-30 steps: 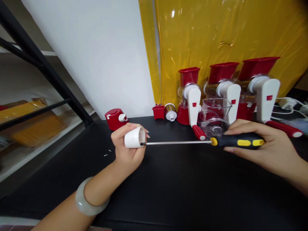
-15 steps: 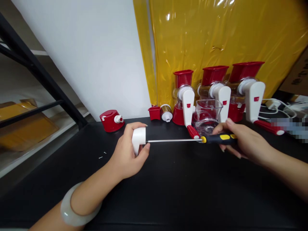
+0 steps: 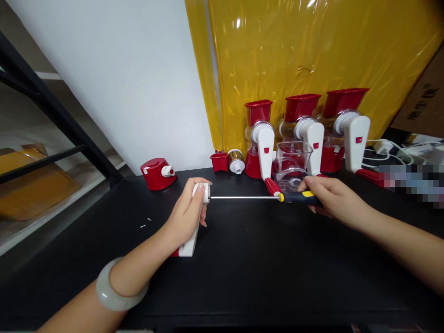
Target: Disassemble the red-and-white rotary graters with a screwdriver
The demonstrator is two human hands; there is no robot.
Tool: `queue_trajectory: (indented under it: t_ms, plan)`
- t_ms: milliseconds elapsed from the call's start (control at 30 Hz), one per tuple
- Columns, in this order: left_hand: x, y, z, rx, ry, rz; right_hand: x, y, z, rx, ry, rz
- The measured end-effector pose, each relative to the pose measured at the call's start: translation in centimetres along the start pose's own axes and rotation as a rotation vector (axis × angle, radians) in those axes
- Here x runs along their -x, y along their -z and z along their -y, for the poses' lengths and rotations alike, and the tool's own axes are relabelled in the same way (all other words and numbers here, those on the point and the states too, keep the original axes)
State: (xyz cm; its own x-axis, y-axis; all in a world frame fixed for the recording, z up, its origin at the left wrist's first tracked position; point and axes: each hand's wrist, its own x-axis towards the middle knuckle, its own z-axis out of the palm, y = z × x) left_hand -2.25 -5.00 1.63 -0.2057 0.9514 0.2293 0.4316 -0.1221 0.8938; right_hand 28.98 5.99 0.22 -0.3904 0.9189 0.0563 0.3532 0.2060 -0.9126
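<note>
At the round-ended white crank [image 3: 189, 246] points a slim metal-shafted screwdriver [image 3: 281, 198].

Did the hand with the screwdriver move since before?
Yes. Against the rightmost grinder, the right hand has moved left, carrying the screwdriver handle along.

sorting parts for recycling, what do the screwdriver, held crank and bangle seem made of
Screwdriver: silvery, shiny shaft, likely metal; dark, dull handle with yellow patches, plastic or rubber. Crank: smooth, evenly coloured white and red, probably moulded plastic. Bangle: pale, glossy, with a bright highlight; perhaps stone, though glass or resin is possible.
</note>
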Motion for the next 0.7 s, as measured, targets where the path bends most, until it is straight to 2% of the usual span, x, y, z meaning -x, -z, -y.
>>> queue_trajectory:
  t_ms: [267, 700]
  plan:
    - [-0.31, -0.33, -0.33, 0.116, 0.038, 0.03, 0.12, 0.15, 0.12, 0.093, 0.065, -0.046]
    - [-0.38, -0.48, -0.12, 0.167, 0.118, 0.051, 0.46, 0.65, 0.08, 0.309, 0.371, -0.161]
